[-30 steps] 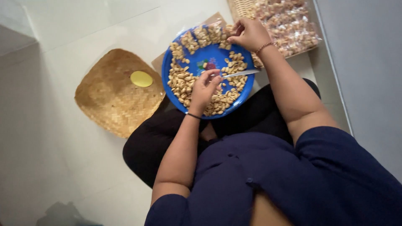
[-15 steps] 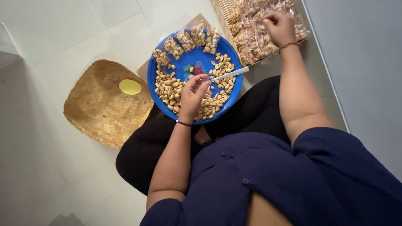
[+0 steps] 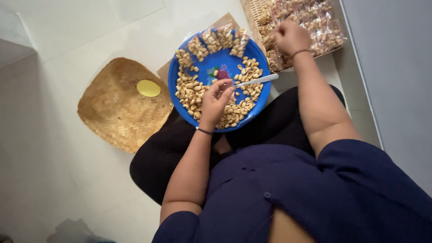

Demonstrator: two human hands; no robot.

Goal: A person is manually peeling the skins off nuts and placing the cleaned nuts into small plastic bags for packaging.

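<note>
A round blue plate (image 3: 215, 65) rests on my lap, ringed with several peanuts (image 3: 189, 92) and small clear packets of peanuts (image 3: 219, 39) at its far edge. My left hand (image 3: 216, 96) hovers over the plate, its fingers pinched on the handle of a white spoon (image 3: 256, 80) that points right. My right hand (image 3: 291, 37) is closed in a fist over a woven basket (image 3: 253, 10) filled with clear packets of peanuts (image 3: 319, 22). Whether it grips a packet is hidden.
A flat woven bamboo tray (image 3: 118, 108) lies on the pale tiled floor to the left, with a small yellow disc (image 3: 148, 88) on it. A piece of brown cardboard (image 3: 225, 21) shows under the plate. A grey wall (image 3: 396, 81) runs along the right.
My right hand has moved from the plate's far rim to the right, onto the basket of packets. My left hand stays over the plate with the spoon.
</note>
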